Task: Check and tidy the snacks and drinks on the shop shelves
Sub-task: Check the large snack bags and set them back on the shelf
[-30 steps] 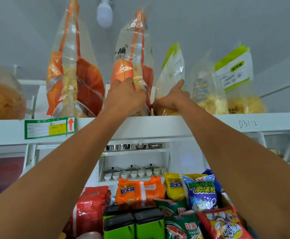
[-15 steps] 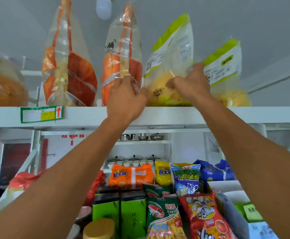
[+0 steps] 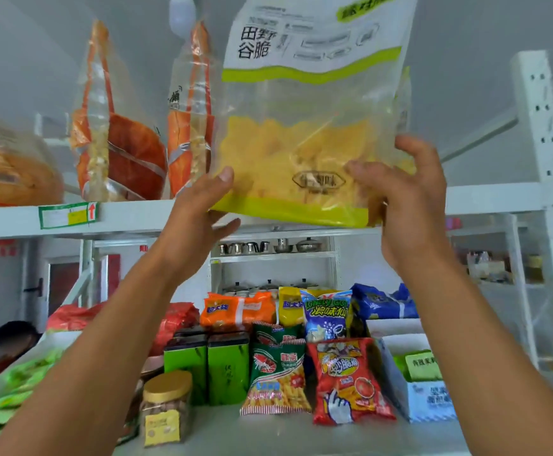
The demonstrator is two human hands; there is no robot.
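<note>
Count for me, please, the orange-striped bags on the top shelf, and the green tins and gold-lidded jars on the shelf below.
Orange-striped bags: 2
Green tins: 2
Gold-lidded jars: 1
Total: 5

Both hands, left hand [image 3: 199, 209] and right hand [image 3: 406, 195], hold a clear yellow snack bag [image 3: 304, 126] above the top shelf [image 3: 137, 215].
</note>
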